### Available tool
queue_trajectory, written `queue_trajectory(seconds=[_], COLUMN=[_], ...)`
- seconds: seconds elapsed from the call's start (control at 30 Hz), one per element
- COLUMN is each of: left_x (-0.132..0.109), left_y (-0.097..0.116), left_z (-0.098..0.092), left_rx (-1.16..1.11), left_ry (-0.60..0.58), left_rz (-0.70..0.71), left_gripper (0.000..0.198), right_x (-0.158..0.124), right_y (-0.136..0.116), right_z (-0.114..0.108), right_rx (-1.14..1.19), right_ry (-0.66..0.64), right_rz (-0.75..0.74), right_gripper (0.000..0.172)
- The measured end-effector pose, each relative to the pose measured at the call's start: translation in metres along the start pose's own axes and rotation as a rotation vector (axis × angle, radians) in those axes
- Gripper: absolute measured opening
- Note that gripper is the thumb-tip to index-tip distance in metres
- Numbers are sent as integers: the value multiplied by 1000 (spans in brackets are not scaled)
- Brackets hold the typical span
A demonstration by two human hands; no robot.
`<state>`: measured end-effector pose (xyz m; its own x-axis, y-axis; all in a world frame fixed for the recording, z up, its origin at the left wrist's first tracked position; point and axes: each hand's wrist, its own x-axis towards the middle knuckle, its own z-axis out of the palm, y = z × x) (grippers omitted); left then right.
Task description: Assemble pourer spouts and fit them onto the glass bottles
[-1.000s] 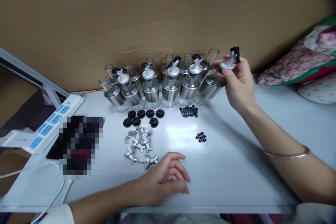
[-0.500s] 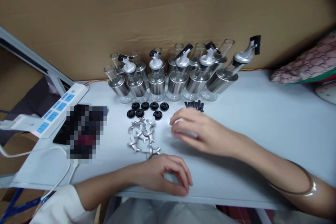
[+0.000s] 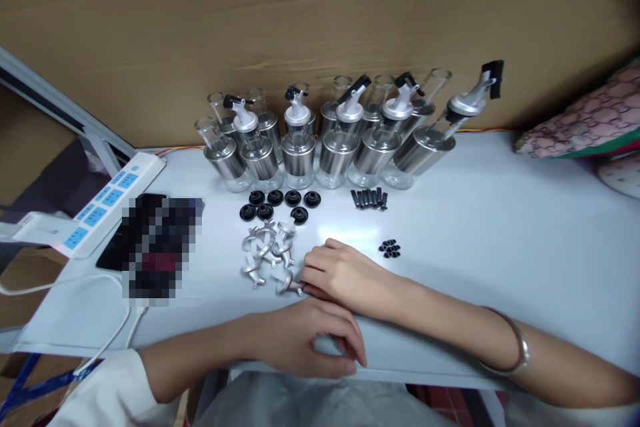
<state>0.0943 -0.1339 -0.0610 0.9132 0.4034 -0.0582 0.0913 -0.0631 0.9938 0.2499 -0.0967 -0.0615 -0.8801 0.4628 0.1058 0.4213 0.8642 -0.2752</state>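
Observation:
My right hand [image 3: 345, 277] has its fingers curled at one silver spout [image 3: 287, 282] of a small pile [image 3: 267, 240]; its fingertips are partly hidden, so a grip cannot be made out. My left hand [image 3: 315, 340] rests at the table's front edge, fingers curved apart around a gap, holding nothing. Several black round caps [image 3: 293, 198] lie behind the spouts. Short black sticks [image 3: 369, 198] and small black rings [image 3: 389, 249] lie to the right. Behind them stand glass bottles with steel sleeves [image 3: 339, 153], several topped with silver spouts and black levers.
At the left are a power strip [image 3: 105, 203] with a white plug, a dark phone [image 3: 113, 243] beside a blurred patch, and white cables [image 3: 131, 327]. A cardboard wall [image 3: 320, 13] rises behind the bottles. Patterned fabric [image 3: 580, 113] lies at the back right.
My right hand has moved left and toward me, from beside the black sticks to the nearest silver spout. The small black rings now show. My left hand has hardly moved.

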Motion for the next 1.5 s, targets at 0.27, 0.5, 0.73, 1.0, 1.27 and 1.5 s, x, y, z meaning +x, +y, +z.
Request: queue_trajectory(seconds=[0.27, 0.5, 0.73, 1.0, 1.27, 1.5], left_x=[1, 0, 8, 9, 10, 10], left_y=[2, -4, -16, -13, -11, -8], left_z=[-2, 0, 4, 1, 1, 0], left_rx=[-41, -431, -676, -658, -645, -603], left_ry=[10, 152, 470, 381, 392, 381], left_rz=[-79, -250, -118, -184, -262, -292], left_gripper=[14, 21, 41, 39, 38, 39], right_x=[-10, -36, -50, -49, -48, -47], right_y=[13, 23, 24, 20, 20, 19], right_z=[-24, -43, -31, -34, -30, -31], right_rx=[212, 661, 854, 697, 572, 515], right_ry=[63, 248, 296, 234, 201, 261], right_rz=[41, 283, 456, 396, 334, 320], right_gripper=[13, 9, 26, 22, 25, 24])
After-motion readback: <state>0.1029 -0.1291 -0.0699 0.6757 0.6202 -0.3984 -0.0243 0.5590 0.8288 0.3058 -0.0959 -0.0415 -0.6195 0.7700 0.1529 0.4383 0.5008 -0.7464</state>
